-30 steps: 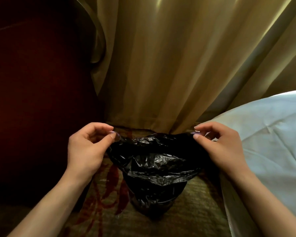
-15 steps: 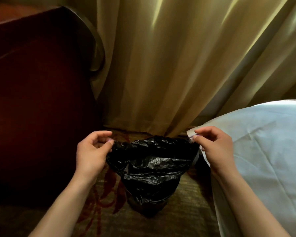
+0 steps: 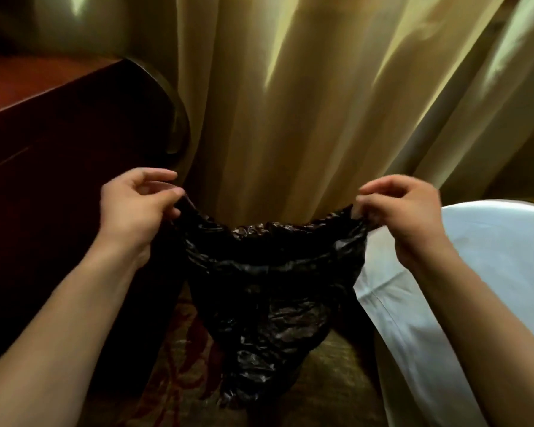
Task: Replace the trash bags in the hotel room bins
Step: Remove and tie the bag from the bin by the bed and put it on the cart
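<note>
While the black trash bag [image 3: 269, 288] hangs in the air between the two hands, there's honestly not much of the job you could call finished. The left hand [image 3: 136, 211] has its thumb and fingers curled in, pinching the left corner of the bag's rim, and the right hand [image 3: 404, 217] is doing the same on the right corner, so the mouth is stretched wide between them with the top edge sagging in the middle. The rest of the bag droops toward the patterned carpet [image 3: 336, 383], crinkled and slack, and it looks pretty light to me, no obvious bulge of rubbish in it. It hangs in front of the gold curtain [image 3: 290, 103], with a dark wooden cabinet [image 3: 59, 155] on the left and the white bed sheet [image 3: 481, 272] just beside it on the right. Thing is, I can't make out a bin anywhere, the bag hides whatever's under it, so I can't tell if this is an old liner on its way out or a fresh one about to go in. Either way, what's left: get a clean bag seated in the bin, fold the rim over the edge, then do any other bins in the room.
</note>
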